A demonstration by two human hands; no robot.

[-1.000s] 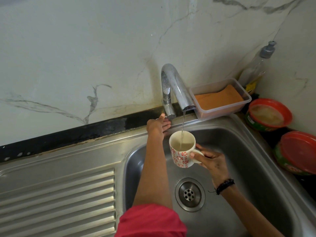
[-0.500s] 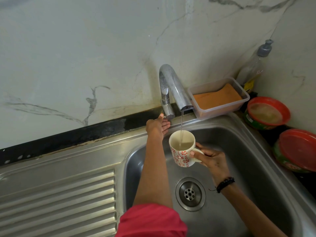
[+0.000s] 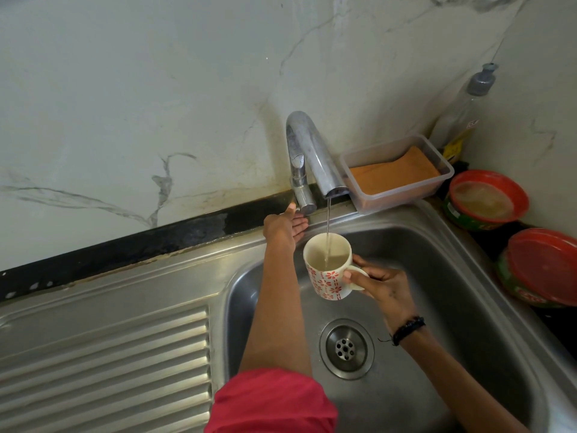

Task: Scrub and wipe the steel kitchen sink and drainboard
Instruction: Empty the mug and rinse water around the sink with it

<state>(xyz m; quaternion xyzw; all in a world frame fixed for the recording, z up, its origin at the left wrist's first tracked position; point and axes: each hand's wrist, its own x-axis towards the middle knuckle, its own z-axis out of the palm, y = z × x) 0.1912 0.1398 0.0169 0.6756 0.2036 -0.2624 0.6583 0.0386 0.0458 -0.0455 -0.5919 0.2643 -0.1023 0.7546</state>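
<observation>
The left hand (image 3: 282, 229) hides the base of the tap (image 3: 307, 157), and its fingertips are tucked under the lever knob, so whether they press or merely touch it cannot be told. The left forearm covers part of the sink (image 3: 487, 276) wall beneath it. The right hand (image 3: 379, 281) hides much of the mug (image 3: 327, 265) handle; its palm side is unseen. Left of the left hand, the drainboard (image 3: 103, 364) runs off the left and bottom edges. Right of the right hand, the lower red tub (image 3: 540, 267) is cut by the right edge. The bottle (image 3: 459, 120) label behind the box (image 3: 396, 173) is too small to read.
</observation>
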